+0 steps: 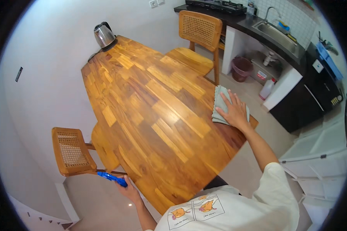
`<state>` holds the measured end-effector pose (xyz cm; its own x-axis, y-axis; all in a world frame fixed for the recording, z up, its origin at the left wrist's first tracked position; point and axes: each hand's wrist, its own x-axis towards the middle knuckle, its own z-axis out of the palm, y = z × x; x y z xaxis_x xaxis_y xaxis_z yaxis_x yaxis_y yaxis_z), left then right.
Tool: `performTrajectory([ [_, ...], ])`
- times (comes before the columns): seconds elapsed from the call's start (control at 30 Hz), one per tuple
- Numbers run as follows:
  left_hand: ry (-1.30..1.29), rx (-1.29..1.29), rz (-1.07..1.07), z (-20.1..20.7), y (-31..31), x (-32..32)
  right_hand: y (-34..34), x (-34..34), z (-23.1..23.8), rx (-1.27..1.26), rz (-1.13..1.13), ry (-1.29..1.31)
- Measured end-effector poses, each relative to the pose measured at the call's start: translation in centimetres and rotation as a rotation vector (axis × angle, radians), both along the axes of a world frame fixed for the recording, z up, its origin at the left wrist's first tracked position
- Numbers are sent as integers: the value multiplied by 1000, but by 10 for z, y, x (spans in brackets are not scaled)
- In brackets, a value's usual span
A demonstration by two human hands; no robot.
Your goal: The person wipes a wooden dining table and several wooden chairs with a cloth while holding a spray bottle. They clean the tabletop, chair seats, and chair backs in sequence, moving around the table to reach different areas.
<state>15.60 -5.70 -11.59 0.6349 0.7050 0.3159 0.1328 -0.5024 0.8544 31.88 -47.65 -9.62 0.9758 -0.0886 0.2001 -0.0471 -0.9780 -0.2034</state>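
Observation:
My right hand (pixel 234 110) lies with fingers spread on a folded grey-green cloth (pixel 219 101), pressing it to the wooden table (pixel 158 115) near its right edge. Part of the cloth is hidden under the palm. Beyond the table's left edge, my left hand (pixel 129 189) is closed around a spray bottle with a blue trigger head (pixel 112 178). The nozzle points left, and the body of the bottle is mostly out of sight.
A steel kettle (pixel 104 35) stands at the table's far end by the wall. Rattan-backed chairs flank the table, one at the left (pixel 70 152) and one at the far right (pixel 199 30). Behind are a sink (pixel 277 36), a stove (pixel 216 6) and a bin (pixel 241 69).

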Motion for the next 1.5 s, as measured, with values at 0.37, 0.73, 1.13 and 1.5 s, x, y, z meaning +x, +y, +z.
performTrajectory([
  [0.37,110,127,241,-19,-4,3,105,291,-17,328,242,60],
  [0.73,102,248,239,-19,-4,2,146,366,-28,317,241,46],
  [1.13,-18,-8,88,6,-24,3,123,145,-29,20,480,-53],
  [1.5,-184,-101,-89,21,28,-88,206,-137,-8,185,1062,-61],
])
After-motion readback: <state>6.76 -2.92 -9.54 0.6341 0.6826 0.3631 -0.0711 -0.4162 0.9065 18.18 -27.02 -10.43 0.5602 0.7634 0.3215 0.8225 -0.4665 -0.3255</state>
